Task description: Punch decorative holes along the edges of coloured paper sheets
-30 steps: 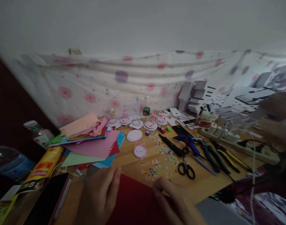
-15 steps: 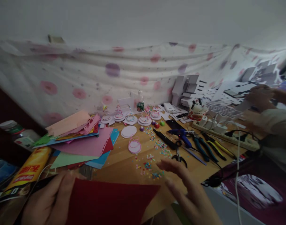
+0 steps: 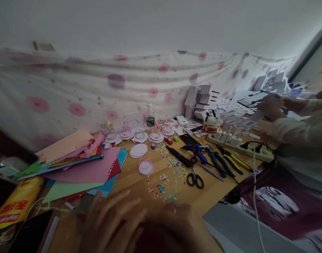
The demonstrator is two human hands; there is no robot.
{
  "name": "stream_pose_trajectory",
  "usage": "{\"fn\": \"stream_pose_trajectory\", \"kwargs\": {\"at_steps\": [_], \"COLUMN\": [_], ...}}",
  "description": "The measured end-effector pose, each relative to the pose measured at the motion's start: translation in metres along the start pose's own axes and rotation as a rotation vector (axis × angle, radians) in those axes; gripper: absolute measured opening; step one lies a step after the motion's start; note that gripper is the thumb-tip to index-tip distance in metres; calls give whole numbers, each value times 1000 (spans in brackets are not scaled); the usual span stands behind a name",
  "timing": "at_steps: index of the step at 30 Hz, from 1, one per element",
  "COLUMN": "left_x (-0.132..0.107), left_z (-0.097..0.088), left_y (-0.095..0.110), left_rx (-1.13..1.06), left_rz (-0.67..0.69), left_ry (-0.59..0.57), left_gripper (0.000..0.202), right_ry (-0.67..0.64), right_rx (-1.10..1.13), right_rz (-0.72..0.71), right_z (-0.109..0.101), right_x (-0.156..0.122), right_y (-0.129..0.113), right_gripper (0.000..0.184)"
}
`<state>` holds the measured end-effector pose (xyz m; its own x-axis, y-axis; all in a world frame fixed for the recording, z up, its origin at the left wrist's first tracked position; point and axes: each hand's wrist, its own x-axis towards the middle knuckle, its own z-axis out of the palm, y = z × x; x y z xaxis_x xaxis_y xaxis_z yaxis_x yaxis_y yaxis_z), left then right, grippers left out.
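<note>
At the lower edge, dark red paper (image 3: 149,240) shows in the gap between my hands, mostly hidden by them. My left hand (image 3: 114,223) is blurred, its fingers stretched and spread over the left side of the paper. On the other side my right hand (image 3: 185,226) is closed, knuckles up, with the paper at its fingers; its fingertips are hidden. Beyond the hands lie scattered colourful confetti dots (image 3: 162,188) and a white paper disc with pink trim (image 3: 145,167). Black-handled scissors (image 3: 194,179) rest to the right.
Stacked coloured paper (image 3: 84,165) lies left, near a phone (image 3: 31,230) and yellow package (image 3: 18,203). Decorated discs (image 3: 127,134) and a bottle (image 3: 150,117) stand behind. A glue gun (image 3: 196,151), pliers (image 3: 220,163) and power strip (image 3: 245,149) lie right, near another person's hands (image 3: 271,105).
My right hand has moved left and down onto the red paper and closed. My left hand has moved right, its fingers now spread. The view has turned right, uncovering the phone.
</note>
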<state>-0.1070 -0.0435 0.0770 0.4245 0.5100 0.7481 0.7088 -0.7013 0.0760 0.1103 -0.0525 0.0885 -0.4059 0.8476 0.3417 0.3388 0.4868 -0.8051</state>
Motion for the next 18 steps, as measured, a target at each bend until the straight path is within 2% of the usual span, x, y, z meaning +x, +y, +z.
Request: {"fn": "stream_pose_trajectory", "kwargs": {"at_steps": [2, 4, 12, 14, 18], "left_x": [6, 7, 4, 6, 3], "left_z": [7, 11, 13, 12, 8], "left_y": [17, 23, 13, 12, -2], "left_rx": [-27, -34, 5, 8, 30], "left_rz": [29, 26, 84, 71, 160], "left_ry": [-18, -29, -150, -156, -125], "left_gripper": [24, 21, 21, 22, 21], "right_ry": [7, 16, 35, 43, 90], "right_rx": [12, 13, 30, 36, 10], "right_rz": [3, 20, 134, 136, 149], "right_z": [2, 5, 11, 9, -4], "right_x": [2, 2, -5, -6, -14], "right_y": [-3, -3, 9, 9, 15], "right_gripper": [30, 31, 24, 24, 25]}}
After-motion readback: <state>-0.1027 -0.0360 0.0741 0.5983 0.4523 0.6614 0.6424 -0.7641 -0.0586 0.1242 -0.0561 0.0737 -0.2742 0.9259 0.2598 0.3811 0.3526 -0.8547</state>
